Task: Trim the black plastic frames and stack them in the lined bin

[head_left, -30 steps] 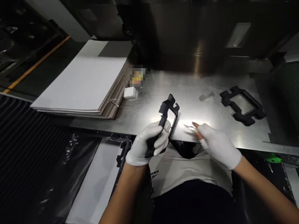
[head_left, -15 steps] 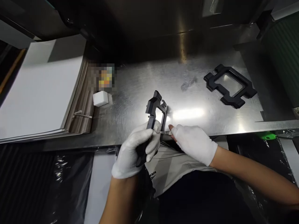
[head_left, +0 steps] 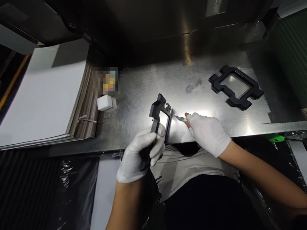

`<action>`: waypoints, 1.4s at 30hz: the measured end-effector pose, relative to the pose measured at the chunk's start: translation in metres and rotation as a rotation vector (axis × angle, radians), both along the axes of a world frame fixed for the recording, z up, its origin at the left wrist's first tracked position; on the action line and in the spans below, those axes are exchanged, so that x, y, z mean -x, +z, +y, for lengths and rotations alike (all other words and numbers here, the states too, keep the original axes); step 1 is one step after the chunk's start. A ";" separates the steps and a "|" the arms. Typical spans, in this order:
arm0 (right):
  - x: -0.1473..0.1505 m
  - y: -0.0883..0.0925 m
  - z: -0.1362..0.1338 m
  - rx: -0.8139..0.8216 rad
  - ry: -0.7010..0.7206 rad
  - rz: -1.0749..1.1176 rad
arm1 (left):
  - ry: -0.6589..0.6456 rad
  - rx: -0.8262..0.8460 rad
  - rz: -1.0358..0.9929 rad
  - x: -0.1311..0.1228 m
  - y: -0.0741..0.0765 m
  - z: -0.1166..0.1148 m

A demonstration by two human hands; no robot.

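My left hand (head_left: 141,153), in a white glove, is closed round the lower part of a black plastic frame (head_left: 157,110). The frame stands on edge, tilted, over the front edge of the metal table, and its lower end is partly hidden by my fingers. My gloved right hand (head_left: 208,131), with bare fingertips, grips a small knife (head_left: 179,118). Its pointed blade faces left toward the frame, with a gap between them. The knife's handle is mostly hidden in my fingers.
Another black frame (head_left: 236,88) lies flat at the right of the metal table (head_left: 141,83). To the left stand a stack of white sheets (head_left: 59,92) tied with string and a white block (head_left: 105,103). A green object (head_left: 275,138) is below the table's right front edge.
My right hand has moved up and to the right with the knife, and the blade has come away from the frame. My left hand holds the frame nearly still.
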State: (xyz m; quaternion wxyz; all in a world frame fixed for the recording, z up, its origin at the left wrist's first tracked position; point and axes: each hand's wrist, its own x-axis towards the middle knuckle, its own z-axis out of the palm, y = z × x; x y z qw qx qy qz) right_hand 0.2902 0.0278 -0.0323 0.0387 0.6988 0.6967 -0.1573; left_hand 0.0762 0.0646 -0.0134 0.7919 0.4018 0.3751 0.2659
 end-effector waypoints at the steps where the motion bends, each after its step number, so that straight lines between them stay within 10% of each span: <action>1: 0.000 -0.002 0.001 0.004 -0.022 -0.005 | 0.018 0.016 -0.029 0.001 0.000 0.000; 7: 0.003 -0.003 0.004 -0.137 -0.073 0.119 | 0.105 0.102 -0.440 0.020 0.007 -0.015; 11: 0.021 0.002 -0.010 -0.249 -0.300 0.886 | 0.134 0.164 -0.807 0.024 0.011 -0.032; 15: 0.051 -0.005 -0.024 0.088 -0.339 1.719 | 0.158 0.218 -1.039 0.020 0.008 -0.045; 18: 0.065 -0.013 -0.030 0.226 -0.374 1.947 | 0.203 0.240 -1.167 0.019 0.001 -0.052; 31: 0.068 -0.024 -0.014 -0.142 -0.499 1.187 | 0.343 0.084 -1.046 0.058 -0.027 -0.062; 36: 0.086 -0.015 0.027 -0.166 -0.207 0.899 | 0.390 -0.055 -0.650 0.104 -0.027 -0.100; 42: 0.175 -0.004 0.155 -0.289 0.417 0.337 | 0.275 0.102 -0.056 0.140 -0.047 -0.156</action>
